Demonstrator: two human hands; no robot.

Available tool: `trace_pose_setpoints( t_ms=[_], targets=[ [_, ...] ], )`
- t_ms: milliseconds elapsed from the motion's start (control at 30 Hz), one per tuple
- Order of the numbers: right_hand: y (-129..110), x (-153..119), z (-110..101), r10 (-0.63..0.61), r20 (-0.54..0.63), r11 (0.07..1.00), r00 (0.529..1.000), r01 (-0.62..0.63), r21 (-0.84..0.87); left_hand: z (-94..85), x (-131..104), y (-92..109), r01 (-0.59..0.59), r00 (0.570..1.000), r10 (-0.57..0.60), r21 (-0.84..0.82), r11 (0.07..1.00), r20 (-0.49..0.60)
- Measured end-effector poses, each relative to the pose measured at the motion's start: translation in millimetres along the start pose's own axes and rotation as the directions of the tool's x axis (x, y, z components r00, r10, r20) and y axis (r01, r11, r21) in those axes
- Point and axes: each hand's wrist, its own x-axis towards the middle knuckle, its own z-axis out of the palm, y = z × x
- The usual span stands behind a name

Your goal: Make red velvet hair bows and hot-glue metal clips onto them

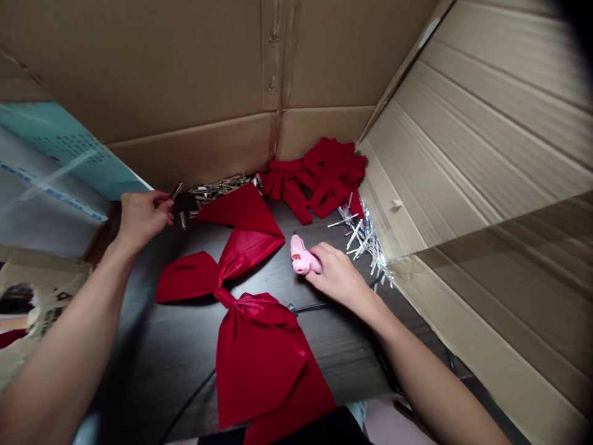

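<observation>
My left hand [143, 216], at the left, pinches a small metal clip [176, 190] between thumb and fingers, beside a pile of similar clips [227, 185]. My right hand [336, 272] is wrapped round the handle of a pink glue gun [303, 256], whose dark tip points away from me. Between my hands lies a large red fabric bow [264, 358] with a narrow band round its middle. Its loops and tails spread over the dark table, one tail reaching the near edge.
Cardboard walls [185, 68] stand behind and at the right. Red fabric strips [333, 173] are heaped at the back, silvery twist ties [364, 238] right of them. A black cable [312, 307] crosses the dark table [180, 346]. A light blue box [78, 148] stands left.
</observation>
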Motion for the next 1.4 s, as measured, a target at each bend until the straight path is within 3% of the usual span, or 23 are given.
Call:
trace_pose_setpoints(
  t_ms=[167,233,367,433,533,633,700,833,967,1200,1400],
  targets=[
    [-1,0,0,0.005,-0.009,1.000,1.000,-0.005,0.025,2.3,-8,7,0.025,0.988,-0.052,-0.177,0.984,-0.145],
    [-2,0,-2,-0.012,-0.036,0.998,0.999,0.014,0.063,3.5,-22,19,0.039,0.986,-0.085,-0.296,0.954,-0.144],
    [-6,-3,-9,-0.034,-0.218,0.977,0.975,0.079,0.199,3.2,-67,55,0.072,0.997,-0.079,-0.504,0.861,0.008],
    [-9,-7,-11,0.018,-0.307,0.940,0.951,0.088,0.330,3.0,-90,74,0.194,0.981,-0.126,-0.727,0.658,0.148],
    [-14,-13,-9,0.118,-0.291,0.750,0.950,0.107,0.653,7.4,-114,94,0.373,0.928,-0.143,-0.832,0.411,0.345],
    [-20,-17,-5,0.148,-0.242,0.510,0.959,0.136,0.850,16.5,-128,103,0.524,0.844,-0.069,-0.792,0.315,0.531],
    [-23,-18,-5,0.171,-0.262,0.426,0.950,0.169,0.889,21.9,-134,106,0.570,0.806,-0.010,-0.771,0.284,0.592],
    [-24,-18,-9,0.233,-0.286,0.328,0.929,0.202,0.923,25.3,-143,112,0.587,0.784,0.066,-0.772,0.245,0.617],
    [-24,-17,-10,0.249,-0.237,0.311,0.939,0.154,0.938,25.4,-149,112,0.621,0.757,0.085,-0.754,0.215,0.648],
    [-26,-20,-2,0.192,-0.222,0.451,0.956,0.115,0.885,29.3,-155,107,0.580,0.774,0.093,-0.760,0.292,0.626],
    [-20,-22,4,0.128,-0.225,0.533,0.966,0.125,0.837,27.9,-157,105,0.483,0.817,0.062,-0.740,0.468,0.573]
  ],
)
